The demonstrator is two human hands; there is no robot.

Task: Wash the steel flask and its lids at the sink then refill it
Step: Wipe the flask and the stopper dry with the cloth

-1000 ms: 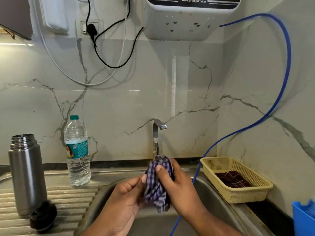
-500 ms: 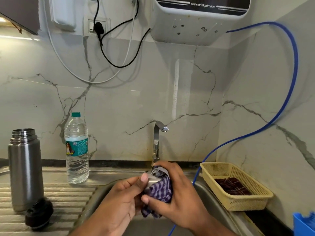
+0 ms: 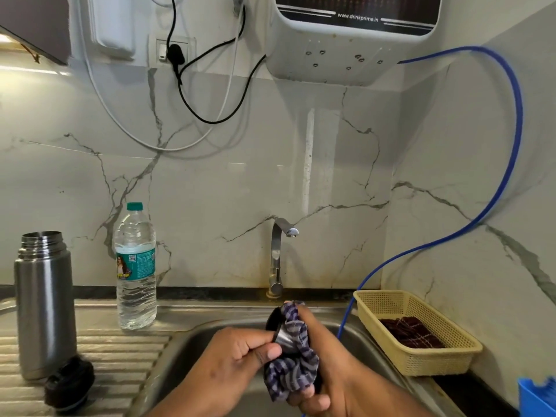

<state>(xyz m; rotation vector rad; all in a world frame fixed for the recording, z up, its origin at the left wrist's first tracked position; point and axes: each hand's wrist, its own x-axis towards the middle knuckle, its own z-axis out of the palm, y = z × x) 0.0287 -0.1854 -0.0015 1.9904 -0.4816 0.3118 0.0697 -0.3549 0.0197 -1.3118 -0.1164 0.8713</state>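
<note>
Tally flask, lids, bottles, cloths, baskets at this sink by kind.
Steel flask: 1
Lids: 2, black lid, steel lid
Water bottle: 1
Cloths: 2, checked cloth, dark cloth
Basket: 1
Total: 7

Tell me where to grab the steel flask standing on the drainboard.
Wrap the fingers round the straight body of the flask, below the threaded neck, coming from the sink side. It stands upright and open-mouthed, so a level side grip should keep it steady; the black lid lies low at its foot.

A plastic water bottle (image 3: 136, 266) stands upright, and a dark checked cloth (image 3: 409, 331) lies in a yellow basket (image 3: 421, 361).
</note>
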